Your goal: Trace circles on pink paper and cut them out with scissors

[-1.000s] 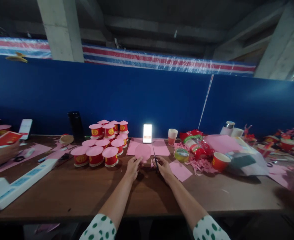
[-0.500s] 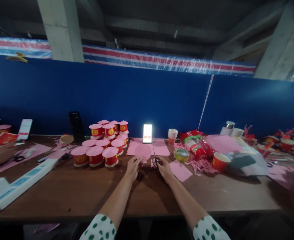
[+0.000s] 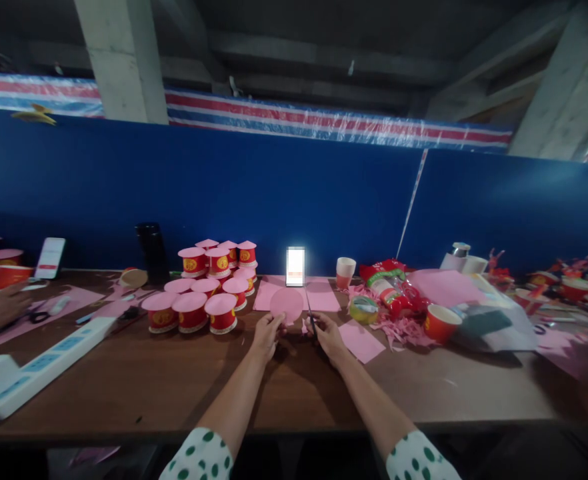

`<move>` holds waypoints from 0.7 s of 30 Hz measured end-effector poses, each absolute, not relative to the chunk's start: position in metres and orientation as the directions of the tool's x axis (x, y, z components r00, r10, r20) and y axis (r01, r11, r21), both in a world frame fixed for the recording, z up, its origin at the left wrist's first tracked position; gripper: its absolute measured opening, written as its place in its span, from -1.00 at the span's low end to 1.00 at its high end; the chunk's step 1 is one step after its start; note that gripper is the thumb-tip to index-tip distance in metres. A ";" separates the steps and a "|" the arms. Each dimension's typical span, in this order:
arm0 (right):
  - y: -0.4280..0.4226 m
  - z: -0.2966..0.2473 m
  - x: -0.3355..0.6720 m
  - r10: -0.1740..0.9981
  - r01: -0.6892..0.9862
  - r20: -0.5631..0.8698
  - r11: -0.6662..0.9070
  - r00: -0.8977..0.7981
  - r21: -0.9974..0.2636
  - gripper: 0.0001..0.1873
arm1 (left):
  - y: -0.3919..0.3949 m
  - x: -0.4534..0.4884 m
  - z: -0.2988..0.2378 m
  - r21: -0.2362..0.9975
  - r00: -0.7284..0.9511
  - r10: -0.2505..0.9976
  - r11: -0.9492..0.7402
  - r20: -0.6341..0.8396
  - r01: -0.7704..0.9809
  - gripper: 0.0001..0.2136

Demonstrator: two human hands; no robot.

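Observation:
Between thumb and fingers, my left hand (image 3: 268, 333) pinches the lower edge of a round pink paper disc (image 3: 287, 305). My right hand (image 3: 328, 339) is closed around the handles of dark scissors (image 3: 311, 323), whose blades point away from me, just right of the disc. Small pink scraps (image 3: 305, 327) lie between the hands. Pink paper sheets (image 3: 324, 297) lie flat behind the disc, and a loose pink sheet (image 3: 361, 341) is right of my right hand. Left of my left hand stand several red paper cups with pink paper tops (image 3: 221, 313).
A lit phone (image 3: 295, 267) stands behind the sheets. At right are a tape roll (image 3: 363, 310), red packaging (image 3: 391, 287), pink shreds (image 3: 399, 333) and a red cup (image 3: 441, 323). A white power strip (image 3: 49, 367) lies left, near another person's hand (image 3: 1, 309). A black bottle (image 3: 151, 253) stands behind.
The pink disc has shifted very slightly in my left hand. Both hands stay nearly in place, with the same hold on the disc and scissors.

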State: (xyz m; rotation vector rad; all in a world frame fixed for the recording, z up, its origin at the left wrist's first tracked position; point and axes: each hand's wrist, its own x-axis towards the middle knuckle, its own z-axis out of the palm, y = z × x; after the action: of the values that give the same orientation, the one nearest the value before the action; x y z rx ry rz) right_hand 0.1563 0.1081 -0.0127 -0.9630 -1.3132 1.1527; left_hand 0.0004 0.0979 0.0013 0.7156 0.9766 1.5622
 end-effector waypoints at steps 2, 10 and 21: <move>0.109 -0.014 0.157 0.973 -0.081 0.210 0.203 -0.093 -0.976 -0.52 | 0.097 0.001 0.002 0.879 -0.215 0.975 -0.051 -0.059 -0.474 -0.71; 0.106 -0.011 0.156 0.973 -0.066 0.207 0.200 -0.106 -0.977 -0.53 | 0.098 0.000 0.001 0.878 -0.202 0.977 -0.040 -0.065 -0.478 -0.73; 0.102 -0.010 0.155 0.957 -0.053 0.247 0.242 -0.154 -0.969 -0.55 | 0.094 0.001 0.007 0.886 -0.197 0.976 -0.012 -0.090 -0.464 -0.79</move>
State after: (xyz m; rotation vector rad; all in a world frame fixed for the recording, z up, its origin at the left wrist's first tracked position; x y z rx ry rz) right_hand 0.1552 0.1024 -0.0099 -0.9196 -1.4067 1.1511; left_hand 0.0011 0.0945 0.0074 0.7072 1.0072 1.5221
